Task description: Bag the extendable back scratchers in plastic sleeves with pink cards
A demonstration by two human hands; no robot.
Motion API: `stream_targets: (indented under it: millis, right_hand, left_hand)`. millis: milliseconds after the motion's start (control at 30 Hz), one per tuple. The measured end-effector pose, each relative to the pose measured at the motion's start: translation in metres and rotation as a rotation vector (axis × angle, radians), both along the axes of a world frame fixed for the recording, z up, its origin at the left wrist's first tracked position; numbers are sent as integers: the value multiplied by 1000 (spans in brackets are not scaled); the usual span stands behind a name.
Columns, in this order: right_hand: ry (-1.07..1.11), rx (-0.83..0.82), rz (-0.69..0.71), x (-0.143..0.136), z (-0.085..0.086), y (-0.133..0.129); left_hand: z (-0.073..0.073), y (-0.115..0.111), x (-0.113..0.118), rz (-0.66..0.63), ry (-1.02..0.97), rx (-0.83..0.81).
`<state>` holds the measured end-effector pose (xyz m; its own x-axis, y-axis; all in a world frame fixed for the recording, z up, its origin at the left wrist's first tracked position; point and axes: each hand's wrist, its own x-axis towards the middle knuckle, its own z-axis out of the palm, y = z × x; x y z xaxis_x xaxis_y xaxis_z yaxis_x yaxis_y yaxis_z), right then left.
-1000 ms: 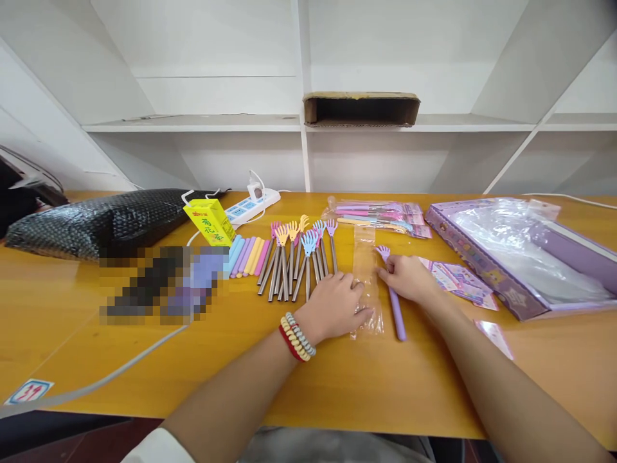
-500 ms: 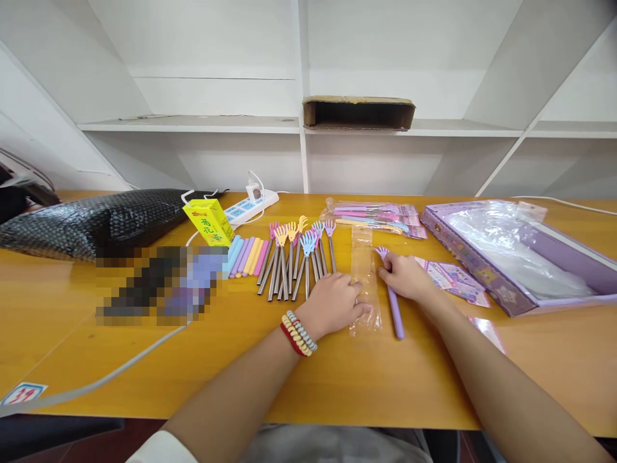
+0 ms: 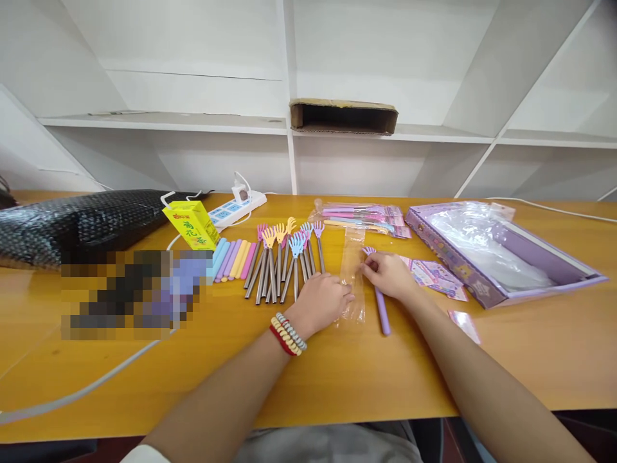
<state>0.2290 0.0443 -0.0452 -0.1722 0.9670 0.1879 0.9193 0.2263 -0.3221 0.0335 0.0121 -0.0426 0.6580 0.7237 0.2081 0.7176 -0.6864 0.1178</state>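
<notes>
My left hand (image 3: 322, 299), with bead bracelets at its wrist, rests on the left edge of a long clear plastic bag (image 3: 353, 257). Its fingers are drawn together on the film. My right hand (image 3: 389, 274) is closed over the upper part of a purple back scratcher (image 3: 381, 310) lying just right of the bag. Its fingertips come close to the bag's right edge, and part of the grip is hidden. Left of the bag lie several back scratchers (image 3: 295, 247) with metal rods and coloured claw heads. Beside them is a row of pastel handle sleeves (image 3: 236, 260).
Packed back scratchers (image 3: 361, 215) lie behind the bag. Rightward are printed cards (image 3: 436, 276) and a purple display box (image 3: 475, 283) with clear plastic inside. A yellow drink carton (image 3: 193, 225), power strip (image 3: 236, 209) and black wrapped parcel (image 3: 96, 222) stand left; a cable crosses the front left.
The view has shifted, so most things appear further left. My left fingers, spread before, have drawn together on the bag. My right hand has edged slightly toward the bag.
</notes>
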Motion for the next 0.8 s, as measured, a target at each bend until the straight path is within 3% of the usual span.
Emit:
stream_targets:
  millis: [267, 400, 667, 800]
  right_hand:
    - [-27, 163, 109, 3, -8, 2]
    - [-53, 101, 160, 5, -11, 0]
    - [32, 49, 243, 4, -11, -1]
    - [117, 131, 188, 4, -11, 2]
  left_hand:
    - [4, -1, -1, -31, -48, -17]
    - [9, -2, -1, -108, -95, 3]
    - [9, 1, -6, 16, -159, 113]
    - [10, 1, -8, -87, -121, 33]
